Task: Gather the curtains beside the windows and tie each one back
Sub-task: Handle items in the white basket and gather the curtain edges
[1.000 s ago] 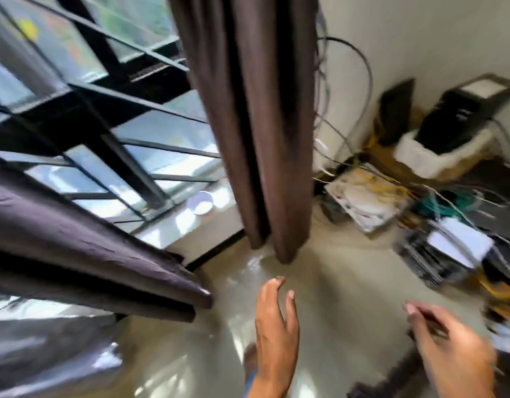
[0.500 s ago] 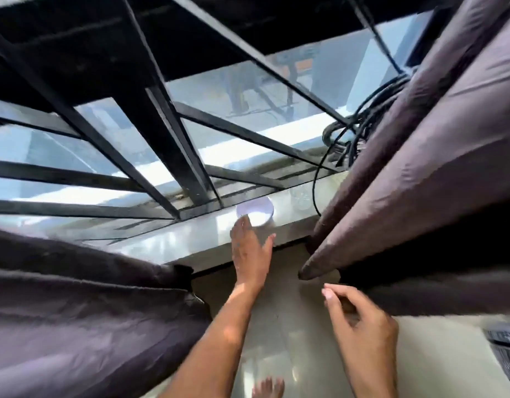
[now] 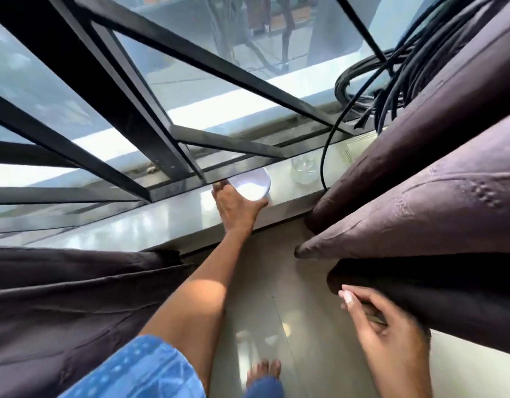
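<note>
While the left hand (image 3: 238,203) cups the white bowl (image 3: 252,185) on the window sill (image 3: 150,222), the right curtain (image 3: 437,202) hangs just beside the right hand (image 3: 382,328), its folds running up and away to the right. That grip is half-curled and empty. Half a second ago the left hand was only reaching the bowl.

- We see dark brown-purple curtains (image 3: 437,214), plain with faint stitched marks.
- We see a white bowl (image 3: 252,186).
- We see a black window frame (image 3: 150,110) and black cables (image 3: 371,81).
- We see a blue sleeve (image 3: 141,372) with pale speckles.
</note>
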